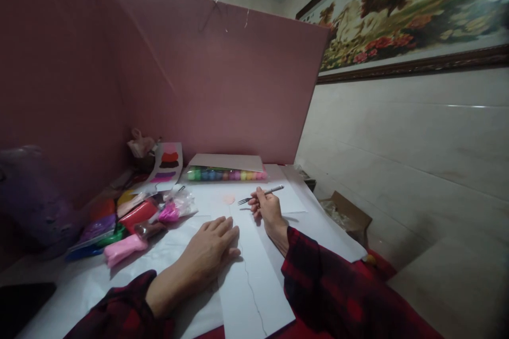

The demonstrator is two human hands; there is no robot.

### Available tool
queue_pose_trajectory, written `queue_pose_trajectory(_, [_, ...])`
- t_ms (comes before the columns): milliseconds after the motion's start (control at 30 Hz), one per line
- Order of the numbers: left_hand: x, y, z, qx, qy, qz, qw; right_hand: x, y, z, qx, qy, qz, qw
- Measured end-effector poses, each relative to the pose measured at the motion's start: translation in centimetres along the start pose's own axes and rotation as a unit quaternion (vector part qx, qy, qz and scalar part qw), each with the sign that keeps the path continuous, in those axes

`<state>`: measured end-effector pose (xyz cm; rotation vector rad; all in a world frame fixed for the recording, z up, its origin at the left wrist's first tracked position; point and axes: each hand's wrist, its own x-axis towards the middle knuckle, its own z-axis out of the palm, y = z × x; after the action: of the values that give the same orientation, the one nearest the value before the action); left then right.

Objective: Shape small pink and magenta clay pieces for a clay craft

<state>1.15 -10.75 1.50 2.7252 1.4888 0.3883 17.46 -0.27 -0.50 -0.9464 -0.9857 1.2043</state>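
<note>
My right hand is closed round a small fork with a patterned handle, its tines pointing left. Just left of the tines, a flat pale peach patch lies at the far end of a white paper strip. A thin wavy line runs down the strip from near the patch. My left hand rests palm down on the strip's left edge, fingers stretched out, holding nothing.
Bags of coloured modelling clay are heaped at the left. Behind the strip lies a clear pack of coloured balls; a sheet with colour swatches stands beyond the bags. A cardboard box is at the right, by the wall.
</note>
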Motion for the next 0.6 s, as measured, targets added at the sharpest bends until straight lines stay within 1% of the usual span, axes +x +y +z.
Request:
queue_pose_trajectory(167, [0.2,1.0,-0.9,0.005,-0.022,-0.023,0.999,0.2,0.2,-0.1,0.006,-0.02,-0.008,1.0])
queue_pose_trajectory(267, [0.2,1.4,-1.1,0.013,-0.024,-0.022,0.999,0.3,0.4,-0.2,-0.006,-0.037,-0.01,0.999])
queue_pose_trajectory(333, [0.2,1.4,-0.9,0.016,-0.015,-0.02,1.0,0.3,0.4,-0.2,-0.008,-0.037,-0.011,0.999])
queue_pose_trajectory(500, [0.2,0.7,0.3,0.045,0.03,-0.03,0.998,0.1,0.4,-0.2,-0.015,-0.038,-0.011,0.999])
queue_pose_trajectory(600, [0.0,0.3,0.7,0.048,0.011,-0.03,0.998,0.1,0.3,-0.1,-0.018,-0.038,-0.006,0.999])
